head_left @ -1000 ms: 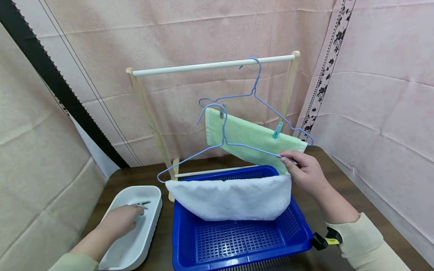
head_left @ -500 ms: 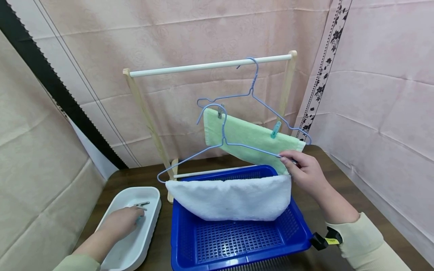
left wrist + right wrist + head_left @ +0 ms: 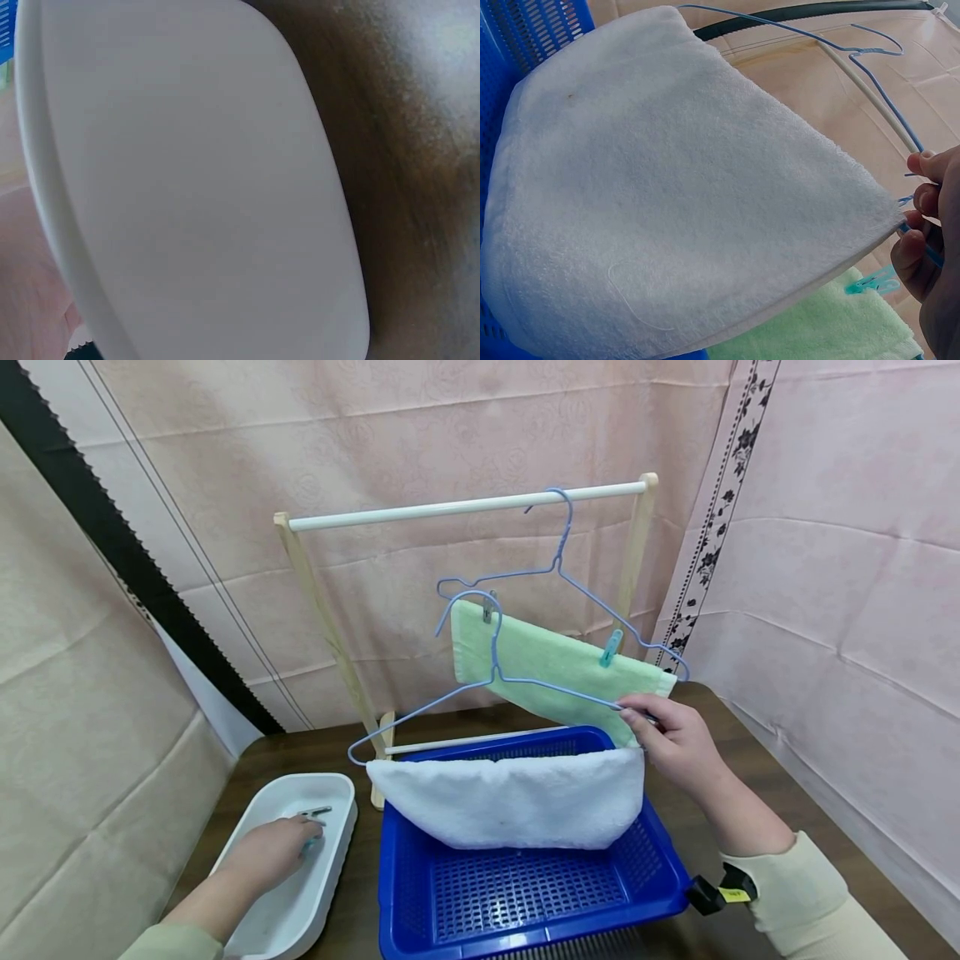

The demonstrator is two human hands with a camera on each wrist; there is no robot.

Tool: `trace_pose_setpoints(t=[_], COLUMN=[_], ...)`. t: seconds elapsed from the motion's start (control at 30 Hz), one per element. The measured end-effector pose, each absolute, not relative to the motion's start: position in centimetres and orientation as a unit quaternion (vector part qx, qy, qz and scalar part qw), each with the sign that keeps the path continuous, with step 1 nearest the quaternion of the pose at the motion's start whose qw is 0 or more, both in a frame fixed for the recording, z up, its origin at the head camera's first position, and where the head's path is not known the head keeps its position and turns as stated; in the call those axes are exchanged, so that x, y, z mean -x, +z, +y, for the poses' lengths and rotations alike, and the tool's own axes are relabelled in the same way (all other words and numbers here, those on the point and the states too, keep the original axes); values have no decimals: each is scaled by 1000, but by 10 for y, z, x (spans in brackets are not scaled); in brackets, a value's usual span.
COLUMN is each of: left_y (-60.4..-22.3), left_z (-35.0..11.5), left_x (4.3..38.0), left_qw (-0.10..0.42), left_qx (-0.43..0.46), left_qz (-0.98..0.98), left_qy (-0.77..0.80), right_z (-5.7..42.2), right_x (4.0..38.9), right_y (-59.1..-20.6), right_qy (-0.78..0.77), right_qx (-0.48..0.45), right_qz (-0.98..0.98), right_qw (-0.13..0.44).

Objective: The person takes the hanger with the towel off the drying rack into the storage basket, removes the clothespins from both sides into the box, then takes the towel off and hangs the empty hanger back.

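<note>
My right hand [image 3: 675, 739] pinches the right end of a blue wire hanger [image 3: 555, 687], held up in front of the rack. A white towel [image 3: 510, 802] hangs folded over the hanger's lower bar; its corner meets my fingertips in the right wrist view. My left hand [image 3: 266, 856] reaches down into a white tray [image 3: 347, 814], where a grey clothespin [image 3: 317, 811] lies by the fingers. Something teal shows beneath those fingertips, but I cannot tell whether they pinch it. The left wrist view is filled mostly by the tray's outer side [image 3: 202, 165].
Below the towel is a blue perforated basket [image 3: 532, 935]. Behind stands a rack with a white rod [image 3: 450, 508]. From it hangs another blue hanger [image 3: 562, 560], bearing a green towel [image 3: 540, 652] fixed by a teal clothespin [image 3: 611, 647] and a grey clothespin [image 3: 489, 607].
The head view has shifted very slightly. My left hand makes only tiny movements inside the tray; my right hand keeps the hanger and white towel still.
</note>
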State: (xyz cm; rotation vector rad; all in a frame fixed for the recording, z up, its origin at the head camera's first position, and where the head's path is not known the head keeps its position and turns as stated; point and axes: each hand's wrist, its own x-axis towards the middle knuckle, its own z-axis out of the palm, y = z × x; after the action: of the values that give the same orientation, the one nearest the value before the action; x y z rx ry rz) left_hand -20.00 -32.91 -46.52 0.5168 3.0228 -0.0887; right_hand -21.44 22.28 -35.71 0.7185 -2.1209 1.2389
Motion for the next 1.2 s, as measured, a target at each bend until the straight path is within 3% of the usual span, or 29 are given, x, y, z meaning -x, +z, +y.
trace_pose_setpoints(t=[0.5,0.83,1.2], left_y=[-461,-453,-438], left_z=[-329,-334,-340], left_x=[199,195,192], left_qw=[35,-13,-39], left_qx=[-163,-186,-154], left_qz=[986,982,987], left_qy=[-26,-22,-17], right_z=[222,222,222], right_x=[215,215,216], right_y=[-357,-357,-358], right_qy=[476,475,483], right_qx=[-270,-272,-273], right_qz=[-788,-788,-782], right_qw=[281,283,283])
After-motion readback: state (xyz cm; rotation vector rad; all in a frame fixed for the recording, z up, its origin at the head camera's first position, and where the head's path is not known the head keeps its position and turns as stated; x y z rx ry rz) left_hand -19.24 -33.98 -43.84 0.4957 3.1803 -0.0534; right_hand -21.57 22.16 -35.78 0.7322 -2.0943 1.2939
